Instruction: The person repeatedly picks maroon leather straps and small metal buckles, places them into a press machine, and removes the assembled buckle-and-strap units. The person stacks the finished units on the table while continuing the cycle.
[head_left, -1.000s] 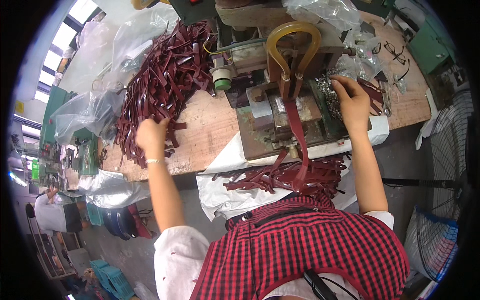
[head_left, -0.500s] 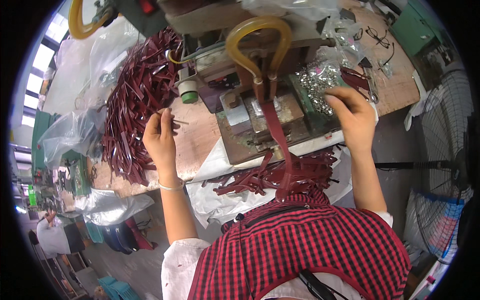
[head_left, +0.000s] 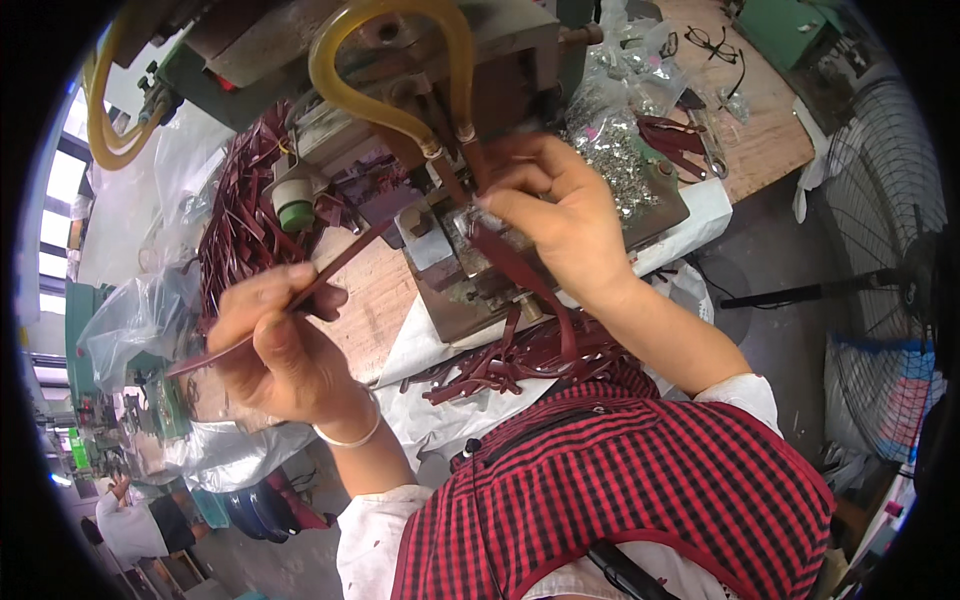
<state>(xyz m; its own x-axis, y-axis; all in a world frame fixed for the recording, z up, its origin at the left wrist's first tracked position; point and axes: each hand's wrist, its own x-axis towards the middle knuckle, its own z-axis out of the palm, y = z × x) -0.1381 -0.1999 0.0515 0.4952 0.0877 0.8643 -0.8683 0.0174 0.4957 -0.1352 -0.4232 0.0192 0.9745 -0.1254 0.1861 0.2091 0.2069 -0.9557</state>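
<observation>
My left hand (head_left: 290,355) is closed round a dark red leather strap (head_left: 352,252), left of the press. The strap slants across the fingers, one end toward the press and the other past the hand. My right hand (head_left: 575,220) reaches to the press (head_left: 510,65), thumb and fingers pinched together just beside its die. What they hold, if anything, is too small to make out. Another dark red strap (head_left: 520,268) runs from under the press head down toward my lap. Small shiny metal pieces (head_left: 625,175) lie heaped right of the press, near my right hand.
A large pile of dark red straps (head_left: 235,210) lies at the left. More straps (head_left: 490,365) rest on white sheeting before the press. A looped yellow hose (head_left: 330,75) stands over the press. Glasses (head_left: 712,42) lie at the back right; a black fan (head_left: 880,270) stands at the right.
My left hand has come nearer, the strap now lying across its fingers. My right hand has moved left from the metal pieces to the press. The whole view has shifted.
</observation>
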